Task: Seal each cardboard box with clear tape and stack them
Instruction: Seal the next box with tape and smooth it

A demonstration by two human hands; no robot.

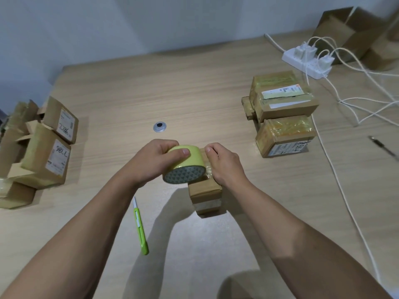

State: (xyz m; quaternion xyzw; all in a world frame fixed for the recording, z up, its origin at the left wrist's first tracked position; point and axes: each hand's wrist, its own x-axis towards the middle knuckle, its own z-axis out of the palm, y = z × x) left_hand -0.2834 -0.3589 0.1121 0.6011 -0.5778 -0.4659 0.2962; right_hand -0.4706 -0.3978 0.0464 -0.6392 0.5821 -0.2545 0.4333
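Observation:
A small cardboard box (205, 190) is held above the wooden table (172, 89) in the middle of the view. My left hand (151, 160) grips a yellow-green roll of tape (183, 165) pressed against the box's left side. My right hand (224, 165) holds the box's top, fingers on a strip of clear tape. A stack of taped boxes (282, 113) stands at the right. Several untaped boxes (43, 147) lie piled at the left.
A green utility knife (141, 229) lies on the table under my left forearm. A small round metal disc (159, 127) sits mid-table. A white power strip (306, 61) with cables trails down the right side, a pen (382, 147) beside them. Larger boxes (356, 33) stand at the back right.

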